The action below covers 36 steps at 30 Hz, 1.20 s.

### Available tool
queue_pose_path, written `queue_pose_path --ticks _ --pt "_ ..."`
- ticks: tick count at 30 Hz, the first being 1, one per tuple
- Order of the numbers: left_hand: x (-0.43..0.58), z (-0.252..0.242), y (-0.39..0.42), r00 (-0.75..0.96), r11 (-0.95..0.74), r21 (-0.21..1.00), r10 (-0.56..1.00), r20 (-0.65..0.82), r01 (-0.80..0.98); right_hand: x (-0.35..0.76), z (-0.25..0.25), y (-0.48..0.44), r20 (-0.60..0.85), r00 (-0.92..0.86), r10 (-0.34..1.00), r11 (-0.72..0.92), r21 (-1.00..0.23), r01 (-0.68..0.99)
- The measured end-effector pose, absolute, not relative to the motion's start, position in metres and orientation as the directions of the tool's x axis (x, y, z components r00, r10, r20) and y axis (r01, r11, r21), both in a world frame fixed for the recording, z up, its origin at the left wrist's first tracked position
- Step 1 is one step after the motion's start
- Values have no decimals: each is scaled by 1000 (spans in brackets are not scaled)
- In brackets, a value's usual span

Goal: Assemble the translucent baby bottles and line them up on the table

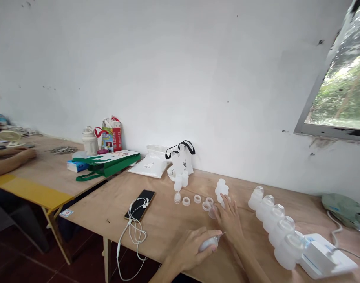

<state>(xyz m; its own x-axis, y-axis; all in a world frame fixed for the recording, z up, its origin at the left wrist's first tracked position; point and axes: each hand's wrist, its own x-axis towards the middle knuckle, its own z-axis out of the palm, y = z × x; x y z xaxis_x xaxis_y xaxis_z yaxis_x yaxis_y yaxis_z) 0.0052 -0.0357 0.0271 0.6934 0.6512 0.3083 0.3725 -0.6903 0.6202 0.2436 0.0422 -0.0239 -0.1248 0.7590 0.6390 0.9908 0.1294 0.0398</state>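
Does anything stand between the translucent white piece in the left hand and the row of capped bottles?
Yes: the right forearm crosses between the translucent white piece in the left hand and the row of capped bottles. Nothing else visible stands between them.

Daylight comes from the window (340,94), which looks stretched and glaring. Far below-left of this window, the floor (81,271) is dim.
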Motion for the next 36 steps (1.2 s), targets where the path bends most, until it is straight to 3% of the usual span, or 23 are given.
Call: queue_pose_path --ticks 16,19,21,24,26,30,36 --pt "10 26 -38 640 -643 649 707 301 406 241 -19 35 649 -109 753 182 -46 982" --pt "11 27 -39 625 -631 665 718 305 400 242 -13 33 713 -30 700 251 -207 946" --pt "11 28 -39 586 -603 679 751 304 420 243 -8 27 732 116 671 304 -415 858" --pt "10 31 -36 502 -534 689 819 278 490 242 0 8 567 328 756 302 -746 593" --pt "8 33 -34 478 -518 691 834 275 505 236 4 -9 409 316 856 262 -870 417" --pt "4 38 -33 537 -533 689 808 242 491 219 6 -37 293 137 946 260 -941 218" --pt "4 35 -34 490 -435 671 863 122 600 206 0 -47 257 -15 966 257 -962 95"
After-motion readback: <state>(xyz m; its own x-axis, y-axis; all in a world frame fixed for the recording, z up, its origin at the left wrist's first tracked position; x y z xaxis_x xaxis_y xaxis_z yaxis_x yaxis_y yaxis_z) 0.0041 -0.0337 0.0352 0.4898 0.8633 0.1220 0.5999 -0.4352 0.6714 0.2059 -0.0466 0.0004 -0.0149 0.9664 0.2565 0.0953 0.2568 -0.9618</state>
